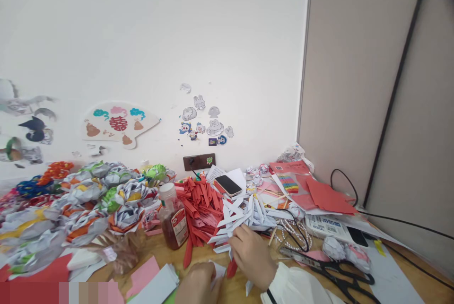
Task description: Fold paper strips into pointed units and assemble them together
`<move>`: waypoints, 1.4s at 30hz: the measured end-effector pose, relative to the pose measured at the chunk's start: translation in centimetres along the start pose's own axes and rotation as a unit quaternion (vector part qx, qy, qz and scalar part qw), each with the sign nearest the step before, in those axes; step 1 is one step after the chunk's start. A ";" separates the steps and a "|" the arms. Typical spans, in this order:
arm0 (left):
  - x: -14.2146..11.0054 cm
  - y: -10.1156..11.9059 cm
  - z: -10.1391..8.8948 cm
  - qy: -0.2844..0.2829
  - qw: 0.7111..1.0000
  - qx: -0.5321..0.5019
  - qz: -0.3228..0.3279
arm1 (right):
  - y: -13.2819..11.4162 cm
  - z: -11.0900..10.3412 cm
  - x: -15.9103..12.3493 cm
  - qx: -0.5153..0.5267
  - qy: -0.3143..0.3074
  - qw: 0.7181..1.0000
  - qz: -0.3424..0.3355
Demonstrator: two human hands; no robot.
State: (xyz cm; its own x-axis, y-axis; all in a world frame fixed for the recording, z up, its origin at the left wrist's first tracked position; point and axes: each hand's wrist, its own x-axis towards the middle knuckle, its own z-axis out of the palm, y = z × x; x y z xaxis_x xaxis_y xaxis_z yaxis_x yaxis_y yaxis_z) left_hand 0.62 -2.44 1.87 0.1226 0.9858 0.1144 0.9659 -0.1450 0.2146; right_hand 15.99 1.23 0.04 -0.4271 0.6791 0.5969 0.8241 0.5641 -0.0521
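Head view: white strips point(244, 212), axes crossed, just beyond right hand point(252, 256), the nearer; left hand point(199, 284) at paper slip point(219, 270). Fingers bent, pinch unclear.

A plain white wall point(213, 25) fills twelve o'clock, bearing small character stickers point(214, 127) near the centre and a fan-shaped decoration point(101, 126) at nine. Toward two o'clock stands a grey-beige panel point(347, 67) with a slanting dark seam point(395, 93). Soft, even light reaches the wooden surface point(422, 281) across six o'clock.
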 end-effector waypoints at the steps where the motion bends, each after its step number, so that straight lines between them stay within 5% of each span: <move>1: 0.0 -0.1 0.1 0.006 1.000 -0.014 -0.001 | 0.0 0.0 0.0 -0.001 -0.003 1.000 0.002; 11: 1.0 -1.8 -0.3 -0.021 0.994 -0.107 0.017 | 0.0 -0.3 0.1 0.011 -0.012 1.000 0.009; 16: 0.8 -2.6 -1.1 0.152 0.978 -0.143 -0.001 | -0.8 -0.5 0.1 0.150 0.018 0.986 0.074; 19: 1.1 -2.9 -0.7 0.227 0.956 -0.183 0.020 | -1.4 -0.4 0.1 0.336 0.006 0.930 0.149; 23: 1.4 -2.6 -0.1 0.202 0.950 -0.239 0.008 | -1.8 0.5 0.2 0.528 -0.030 0.822 0.212; 27: 1.6 -2.1 0.0 0.147 0.946 -0.289 -0.004 | -1.8 1.5 0.4 0.613 -0.063 0.740 0.271; 34: 2.2 -3.1 0.0 0.099 0.902 -0.414 -0.072 | -2.5 2.2 0.2 0.610 -0.140 0.690 0.363; 42: 2.8 -3.3 -0.5 0.021 0.849 -0.525 -0.056 | -2.2 3.1 0.2 0.615 -0.099 0.684 0.379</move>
State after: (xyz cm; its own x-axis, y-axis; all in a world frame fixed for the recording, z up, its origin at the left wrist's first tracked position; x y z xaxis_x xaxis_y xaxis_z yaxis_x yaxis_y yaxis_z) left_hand -2.30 0.77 2.01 0.0142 0.9977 0.0667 0.2334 -0.0682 0.9700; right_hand 12.92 1.57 -2.19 -0.1938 0.9771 -0.0883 -0.0474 -0.0992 -0.9939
